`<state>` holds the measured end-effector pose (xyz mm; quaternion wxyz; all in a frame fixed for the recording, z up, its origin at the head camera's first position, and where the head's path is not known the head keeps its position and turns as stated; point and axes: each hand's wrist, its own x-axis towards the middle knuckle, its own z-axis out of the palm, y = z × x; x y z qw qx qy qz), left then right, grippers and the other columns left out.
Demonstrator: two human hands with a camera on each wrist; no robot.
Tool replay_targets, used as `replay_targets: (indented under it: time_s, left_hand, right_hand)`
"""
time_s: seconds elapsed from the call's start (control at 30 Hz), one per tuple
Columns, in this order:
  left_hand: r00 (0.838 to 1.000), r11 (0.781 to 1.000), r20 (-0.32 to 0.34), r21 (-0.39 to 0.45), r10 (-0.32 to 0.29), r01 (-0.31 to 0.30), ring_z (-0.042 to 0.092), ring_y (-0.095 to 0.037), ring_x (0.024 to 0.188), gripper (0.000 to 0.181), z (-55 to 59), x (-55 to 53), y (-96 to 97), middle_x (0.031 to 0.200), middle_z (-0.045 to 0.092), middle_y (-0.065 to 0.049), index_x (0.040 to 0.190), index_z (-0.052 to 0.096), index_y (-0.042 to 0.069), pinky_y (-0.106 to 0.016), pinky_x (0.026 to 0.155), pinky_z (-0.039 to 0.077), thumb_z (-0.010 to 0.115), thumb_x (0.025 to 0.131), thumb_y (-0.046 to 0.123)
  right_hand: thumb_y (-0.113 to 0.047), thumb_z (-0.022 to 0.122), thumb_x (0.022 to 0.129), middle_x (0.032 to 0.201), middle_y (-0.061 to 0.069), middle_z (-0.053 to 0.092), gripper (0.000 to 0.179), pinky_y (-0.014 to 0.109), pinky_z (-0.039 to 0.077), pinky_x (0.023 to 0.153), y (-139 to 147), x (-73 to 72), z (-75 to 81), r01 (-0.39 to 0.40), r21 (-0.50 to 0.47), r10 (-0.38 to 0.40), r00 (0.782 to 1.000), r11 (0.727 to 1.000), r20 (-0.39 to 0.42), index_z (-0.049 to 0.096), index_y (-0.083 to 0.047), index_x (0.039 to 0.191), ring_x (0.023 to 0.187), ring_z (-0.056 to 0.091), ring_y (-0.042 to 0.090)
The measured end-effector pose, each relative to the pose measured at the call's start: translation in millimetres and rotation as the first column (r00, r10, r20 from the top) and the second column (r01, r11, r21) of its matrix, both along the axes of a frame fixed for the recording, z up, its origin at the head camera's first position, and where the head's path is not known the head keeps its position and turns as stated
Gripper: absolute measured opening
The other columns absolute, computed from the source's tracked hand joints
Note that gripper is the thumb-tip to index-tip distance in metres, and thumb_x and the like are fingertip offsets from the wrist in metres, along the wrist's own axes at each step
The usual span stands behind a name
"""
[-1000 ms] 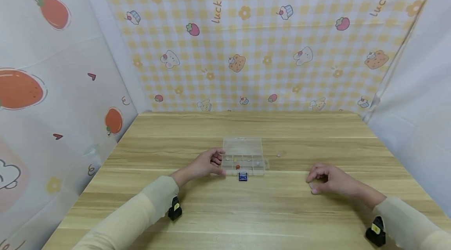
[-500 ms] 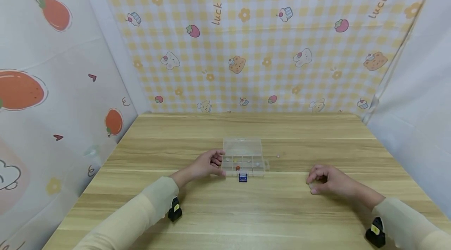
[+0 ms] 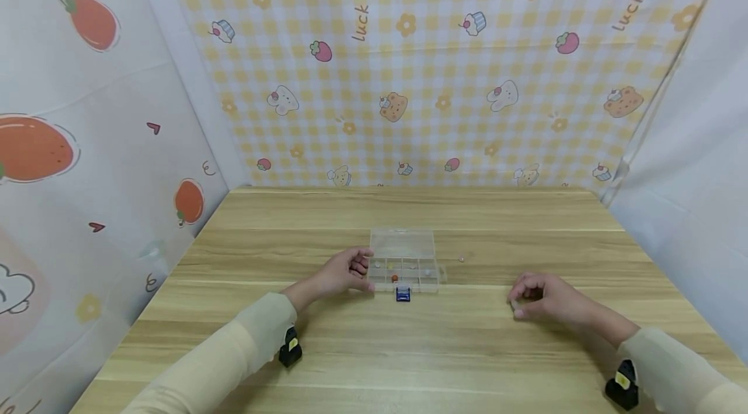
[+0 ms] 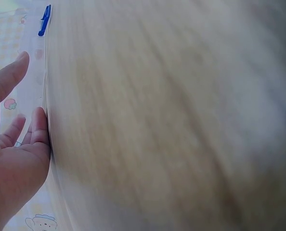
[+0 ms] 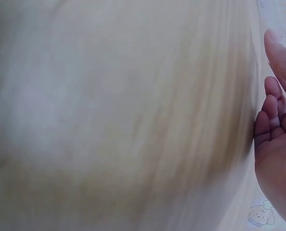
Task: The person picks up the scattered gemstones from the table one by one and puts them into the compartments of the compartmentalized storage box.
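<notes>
A clear plastic compartment box [image 3: 403, 287] lies on the table with its lid [image 3: 402, 243] laid back and a blue latch [image 3: 403, 294] at its front. My left hand [image 3: 341, 271] holds the box's left side, thumb at the front corner and index finger at the back. In the left wrist view the blue latch [image 4: 45, 21] shows beyond the thumb. Small pieces lie in the compartments, among them an orange-brown one [image 3: 395, 278]. Right of the box, my right hand [image 3: 540, 297] pinches a small pale piece [image 3: 515, 304] between thumb and index finger, low over the table.
Another small pale piece [image 3: 461, 259] lies on the wooden table [image 3: 409, 349], right of the box. A patterned cloth [image 3: 432, 63] hangs behind the table's far edge, and pale cloths flank it on both sides.
The pale piece in my right fingers has turned slightly, and the fingertips have shifted a little. My left hand and the box stay in place.
</notes>
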<state>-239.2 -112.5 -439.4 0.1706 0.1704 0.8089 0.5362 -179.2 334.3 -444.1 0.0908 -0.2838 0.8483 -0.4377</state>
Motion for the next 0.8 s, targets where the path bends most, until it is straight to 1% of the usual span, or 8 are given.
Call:
replay_targets:
  time_s: [0.1,0.2,0.33,0.43,0.57,0.8]
  left_hand:
    - [1.0,1.0,0.002,0.0,-0.002,0.002,0.052,-0.024,0.097,0.072,-0.7,-0.1,-0.4,0.11,0.053,-0.014,0.134,0.048,-0.004,-0.032,0.084,0.049,0.083,0.072,-0.002]
    - [1.0,1.0,0.004,0.003,-0.003,0.003,0.052,-0.023,0.096,0.071,-0.6,-0.3,-0.6,0.109,0.053,-0.014,0.134,0.049,-0.004,-0.032,0.084,0.049,0.084,0.072,-0.001]
    - [1.0,1.0,-0.005,0.002,-0.005,0.005,0.052,-0.023,0.095,0.071,0.0,-0.3,-0.6,0.108,0.053,-0.014,0.133,0.049,-0.004,-0.032,0.084,0.049,0.084,0.072,-0.001]
    - [1.0,1.0,-0.009,0.0,-0.007,0.007,0.052,-0.023,0.095,0.071,1.3,0.0,-0.5,0.108,0.053,-0.013,0.133,0.049,-0.004,-0.032,0.085,0.048,0.084,0.072,-0.001]
    - [1.0,1.0,-0.009,-0.003,-0.009,0.009,0.052,-0.022,0.095,0.071,3.4,0.8,-0.2,0.108,0.053,-0.013,0.134,0.048,-0.004,-0.032,0.085,0.048,0.084,0.072,-0.001]
    - [1.0,1.0,0.002,-0.002,-0.012,0.012,0.052,-0.023,0.096,0.072,1.7,-0.3,-0.6,0.109,0.053,-0.014,0.134,0.048,-0.004,-0.032,0.085,0.049,0.084,0.072,-0.001]
  right_hand:
    - [-0.012,0.078,0.082,0.1,0.006,0.064,0.017,0.024,0.05,0.07,-2.4,0.2,3.7,0.01,-0.01,-0.009,1.0,1.0,0.004,0.072,-0.008,0.097,0.085,0.056,0.011]
    - [-0.013,0.077,0.083,0.099,0.005,0.064,0.017,0.024,0.049,0.066,-6.5,-1.1,7.8,0.034,0.002,-0.034,0.999,0.999,0.009,0.072,-0.009,0.098,0.081,0.055,0.011]
    - [-0.015,0.077,0.083,0.1,0.005,0.063,0.018,0.025,0.048,0.066,-13.1,-4.9,12.1,0.056,0.027,-0.056,0.998,0.998,-0.002,0.071,-0.009,0.1,0.081,0.054,0.012]
    - [-0.015,0.078,0.083,0.101,0.005,0.063,0.019,0.025,0.048,0.066,-19.6,-8.1,14.8,0.074,0.035,-0.074,0.997,0.997,-0.015,0.071,-0.008,0.099,0.082,0.054,0.012]
    - [-0.016,0.079,0.082,0.1,0.004,0.062,0.019,0.026,0.047,0.07,-30.5,-11.7,20.8,0.11,0.041,-0.11,0.994,0.993,-0.006,0.071,-0.008,0.098,0.084,0.054,0.013]
    - [-0.018,0.078,0.083,0.102,0.003,0.063,0.023,0.028,0.049,0.074,-47.8,-22.2,21.6,0.106,0.02,-0.105,0.994,0.994,-0.012,0.071,-0.006,0.101,0.088,0.056,0.017]
